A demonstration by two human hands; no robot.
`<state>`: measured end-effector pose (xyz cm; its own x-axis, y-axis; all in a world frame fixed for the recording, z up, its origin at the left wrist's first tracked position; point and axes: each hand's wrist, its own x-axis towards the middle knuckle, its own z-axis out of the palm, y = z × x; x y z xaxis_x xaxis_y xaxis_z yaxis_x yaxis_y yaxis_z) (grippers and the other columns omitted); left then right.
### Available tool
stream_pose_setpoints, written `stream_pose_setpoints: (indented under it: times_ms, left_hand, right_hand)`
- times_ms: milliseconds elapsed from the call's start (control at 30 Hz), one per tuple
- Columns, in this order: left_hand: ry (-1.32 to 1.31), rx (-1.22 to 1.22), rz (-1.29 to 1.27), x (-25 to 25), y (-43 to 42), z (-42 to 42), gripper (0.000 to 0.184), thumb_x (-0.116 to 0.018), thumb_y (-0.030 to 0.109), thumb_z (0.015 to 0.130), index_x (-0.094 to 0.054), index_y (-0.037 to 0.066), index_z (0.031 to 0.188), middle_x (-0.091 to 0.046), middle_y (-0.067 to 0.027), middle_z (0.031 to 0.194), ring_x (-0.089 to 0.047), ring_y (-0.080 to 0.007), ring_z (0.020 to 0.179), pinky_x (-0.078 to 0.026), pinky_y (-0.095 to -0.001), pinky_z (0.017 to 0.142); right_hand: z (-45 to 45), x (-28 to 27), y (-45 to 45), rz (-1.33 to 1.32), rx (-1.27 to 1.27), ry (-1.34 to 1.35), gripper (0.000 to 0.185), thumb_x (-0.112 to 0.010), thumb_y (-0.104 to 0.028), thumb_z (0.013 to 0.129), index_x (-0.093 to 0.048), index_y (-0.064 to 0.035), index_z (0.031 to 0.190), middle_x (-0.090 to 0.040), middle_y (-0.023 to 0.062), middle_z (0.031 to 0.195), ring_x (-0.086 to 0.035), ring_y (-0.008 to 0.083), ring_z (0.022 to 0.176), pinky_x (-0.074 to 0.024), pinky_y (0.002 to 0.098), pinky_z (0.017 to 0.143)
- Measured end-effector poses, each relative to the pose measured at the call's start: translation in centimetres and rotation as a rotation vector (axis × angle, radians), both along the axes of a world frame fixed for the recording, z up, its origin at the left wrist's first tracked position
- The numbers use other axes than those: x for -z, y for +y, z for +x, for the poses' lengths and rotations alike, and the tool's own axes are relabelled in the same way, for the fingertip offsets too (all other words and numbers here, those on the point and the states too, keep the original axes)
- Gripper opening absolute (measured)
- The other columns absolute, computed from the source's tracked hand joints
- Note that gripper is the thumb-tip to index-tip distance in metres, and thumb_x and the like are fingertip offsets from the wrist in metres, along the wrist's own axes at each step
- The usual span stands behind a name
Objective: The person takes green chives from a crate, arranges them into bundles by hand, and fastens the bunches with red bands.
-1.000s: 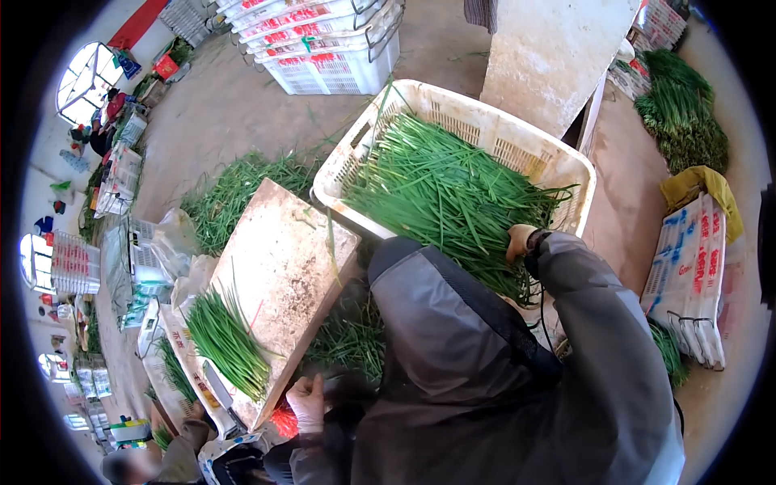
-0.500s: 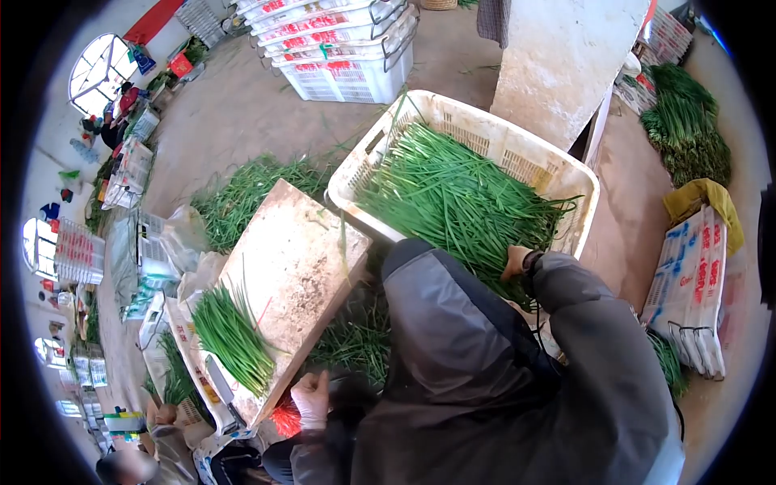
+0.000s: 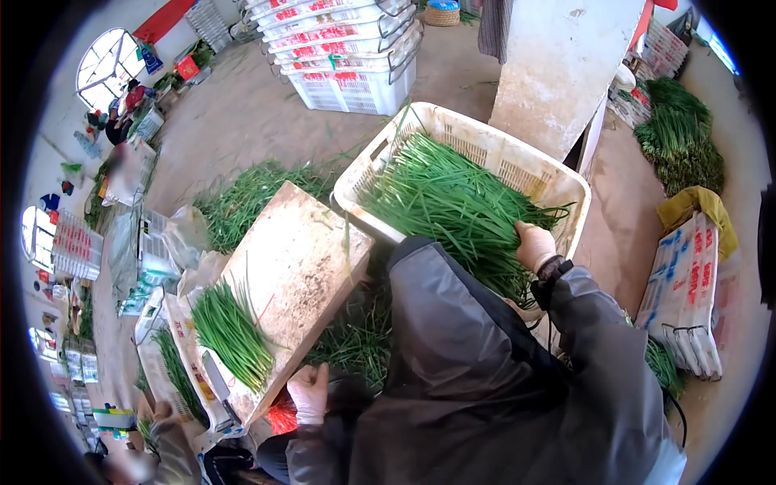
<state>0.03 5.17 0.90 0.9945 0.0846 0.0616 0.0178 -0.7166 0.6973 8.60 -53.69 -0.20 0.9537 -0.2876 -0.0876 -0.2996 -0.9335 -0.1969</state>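
Observation:
Long green stalks [image 3: 453, 202] fill a white plastic basket [image 3: 517, 145] in front of me. My right hand [image 3: 535, 246] is at the basket's right side, against the stalks; its fingertips are partly hidden there, and I cannot make out whether it grips any. Near the low end of a stained board [image 3: 299, 259], my left hand [image 3: 309, 394] is closed, gloved, beside some red strands [image 3: 281, 416]; what it holds, if anything, is too small to name. A bundle of green stalks [image 3: 233, 335] lies on the board, with a knife [image 3: 217, 376] along its lower left edge.
Stacked white baskets [image 3: 347, 81] stand at the back. Loose greens [image 3: 250, 198] lie on the floor behind the board. At right are piled greens [image 3: 679, 133] and a white crate [image 3: 683, 283] with a yellow cloth. A co-worker's sleeve [image 3: 174, 449] shows at lower left.
My right hand has risen a little at the basket's edge, and more of its back shows. My left hand has shifted slightly up. The view has tilted slightly, and the co-worker at lower left has moved.

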Motion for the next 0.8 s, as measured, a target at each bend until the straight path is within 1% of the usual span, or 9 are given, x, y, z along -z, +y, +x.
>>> stream_pose_setpoints:
  times_ms: [133, 167, 200, 267, 367, 600, 633, 700, 800]
  left_hand:
    - [-0.119, 0.047, 0.065, -1.0, 0.0, -0.2, 0.037, -0.082, 0.014, 0.086, -0.055, 0.0, 0.064, -0.05, -0.0102, 0.055, -0.045, -0.021, 0.05, -0.038, -0.0381, 0.052]
    - [-0.167, 0.055, 0.09, -1.6, -0.2, -0.3, 0.036, -0.082, 0.013, 0.086, -0.055, 0.0, 0.065, -0.05, -0.0101, 0.056, -0.045, -0.0203, 0.051, -0.039, -0.0377, 0.052]
    - [-0.131, 0.051, 0.109, -2.4, -0.4, -0.3, 0.039, -0.083, 0.016, 0.084, -0.054, 0.003, 0.062, -0.054, -0.0152, 0.058, -0.053, -0.0351, 0.052, -0.041, -0.0442, 0.053]
    - [-0.186, 0.071, 0.144, -3.3, -0.5, -0.6, 0.038, -0.082, 0.018, 0.084, -0.053, 0.004, 0.063, -0.054, -0.0153, 0.06, -0.055, -0.0354, 0.055, -0.042, -0.0452, 0.054]
    - [-0.172, 0.073, 0.18, -2.7, 0.3, -1.0, 0.038, -0.081, 0.028, 0.085, -0.058, 0.006, 0.064, -0.057, -0.0141, 0.062, -0.06, -0.0367, 0.059, -0.045, -0.0462, 0.054]
    - [-0.278, 0.128, 0.158, -3.1, 0.1, -1.5, 0.037, -0.081, 0.029, 0.083, -0.058, 0.008, 0.064, -0.061, -0.0122, 0.063, -0.063, -0.036, 0.063, -0.049, -0.046, 0.058]
    - [-0.274, 0.135, 0.162, -3.2, 0.1, -1.5, 0.036, -0.081, 0.029, 0.083, -0.058, 0.009, 0.064, -0.061, -0.0121, 0.063, -0.064, -0.036, 0.064, -0.05, -0.0464, 0.059]
    - [-0.289, 0.138, 0.157, -3.4, 0.1, -1.4, 0.037, -0.08, 0.03, 0.084, -0.058, 0.009, 0.064, -0.061, -0.0115, 0.064, -0.064, -0.0357, 0.065, -0.05, -0.0466, 0.06]
    - [-0.295, 0.154, 0.143, -3.5, 0.2, -1.4, 0.036, -0.079, 0.03, 0.084, -0.058, 0.008, 0.065, -0.062, -0.0112, 0.064, -0.065, -0.0357, 0.066, -0.051, -0.047, 0.061]
  right_hand:
    - [-2.3, -1.4, 0.8, 0.095, 0.025, -0.325, 0.069, -0.062, 0.0, 0.078, -0.054, -0.0139, 0.146, -0.063, 0.019, 0.139, -0.068, 0.0408, 0.112, -0.0554, 0.0454, 0.096]
    - [-2.6, -2.0, 1.0, 0.025, 0.044, -0.09, 0.076, -0.062, -0.001, 0.081, -0.041, -0.0151, 0.153, -0.066, 0.0219, 0.131, -0.07, 0.0403, 0.109, -0.0565, 0.0475, 0.092]
    - [-2.7, -2.4, 0.9, -0.05, 0.049, 0.145, 0.085, -0.062, -0.002, 0.084, -0.028, -0.0164, 0.16, -0.07, 0.0249, 0.123, -0.071, 0.0398, 0.106, -0.0576, 0.0496, 0.088]
    - [-3.0, 0.2, -1.5, -0.175, -0.031, 0.261, 0.08, -0.055, -0.005, 0.09, -0.018, -0.0026, 0.16, -0.075, 0.0261, 0.093, -0.075, 0.042, 0.089, -0.0584, 0.0539, 0.077]
    - [-1.6, -0.2, -4.5, -0.231, -0.141, 0.429, 0.091, -0.064, -0.016, 0.084, -0.017, 0.0006, 0.16, -0.072, 0.0318, 0.104, -0.073, 0.0447, 0.098, -0.058, 0.052, 0.084]
    - [3.7, -8.6, -6.8, -0.449, -0.459, 0.053, 0.111, -0.086, -0.031, 0.073, -0.025, 0.0019, 0.16, -0.072, 0.027, 0.111, -0.071, 0.0432, 0.104, -0.0571, 0.0479, 0.091]
    - [3.4, -12.6, -3.7, -0.305, -0.349, 0.161, 0.105, -0.082, -0.025, 0.076, -0.025, 0.0026, 0.16, -0.072, 0.0272, 0.111, -0.071, 0.0413, 0.107, -0.0573, 0.0471, 0.092]
    - [4.2, -14.8, -1.3, -0.399, -0.255, 0.311, 0.087, -0.075, -0.019, 0.078, -0.036, 0.0029, 0.153, -0.072, 0.029, 0.11, -0.07, 0.0436, 0.109, -0.0573, 0.0481, 0.093]
    - [5.5, -15.0, -1.4, -0.661, -0.427, 0.606, 0.058, -0.068, -0.014, 0.082, -0.051, 0.0011, 0.135, -0.072, 0.0301, 0.108, -0.071, 0.0431, 0.107, -0.0581, 0.0478, 0.091]
